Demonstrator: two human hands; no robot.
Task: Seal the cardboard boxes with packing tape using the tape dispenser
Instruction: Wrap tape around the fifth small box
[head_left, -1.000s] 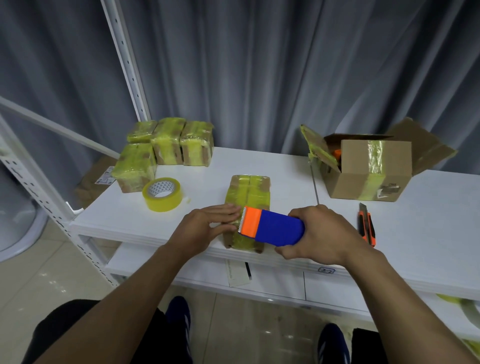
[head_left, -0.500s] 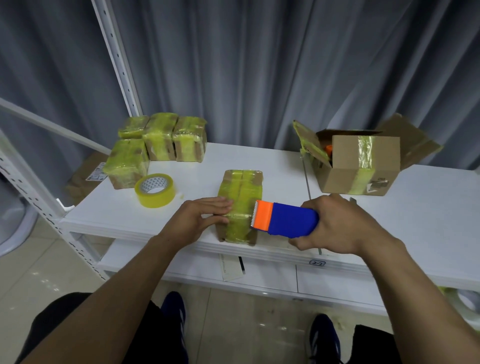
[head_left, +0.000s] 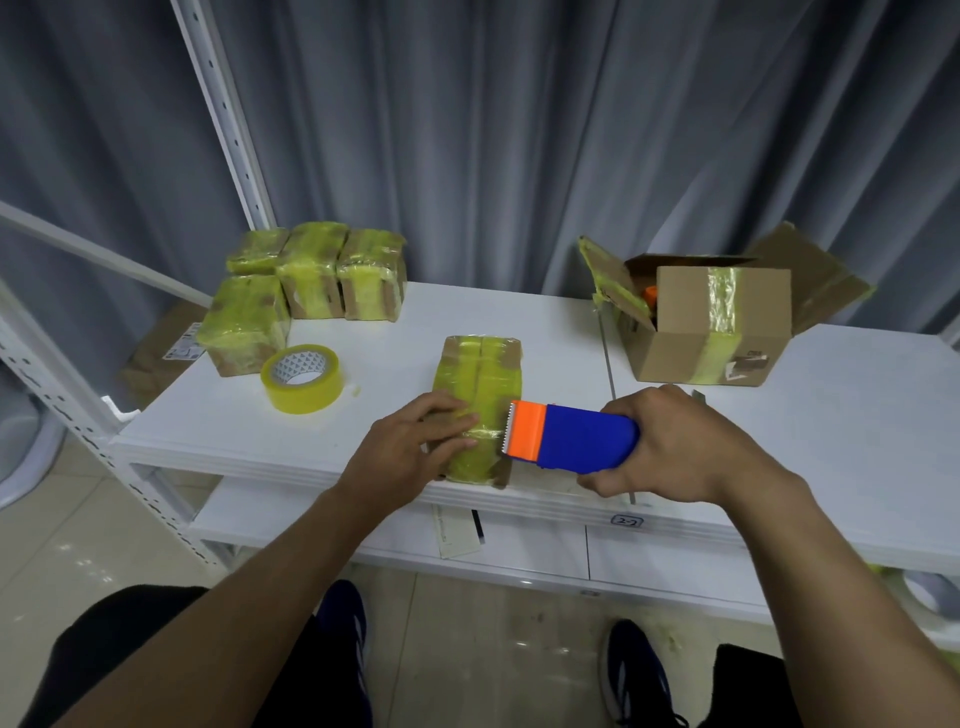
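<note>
Nearest to me, the person stands at the front edge of the white shelf (head_left: 857, 415), dark shoes on the tiled floor. The left hand (head_left: 410, 447) lies flat, fingers stretched out, pressing on the near end of a small cardboard box (head_left: 480, 384) that sits lengthwise at the front edge of the surface, near its middle. The box is wrapped in yellowish tape. The right hand (head_left: 685, 447) is closed around the blue body of the tape dispenser (head_left: 571, 439), whose orange head with its toothed blade meets the right side of that box, touching the tape there.

To the left, a roll of yellow tape (head_left: 302, 378) lies flat on the surface, well apart from the hands. Just behind it, at the back left corner, four taped boxes (head_left: 306, 280) stand bunched together, three in a row and one in front, touching the roll's far side or nearly so; I cannot tell which.

Toward the back right stands a larger open carton (head_left: 722, 322), flaps spread, a strip of tape down its front face and something orange showing inside. Grey curtains hang behind everything.
</note>
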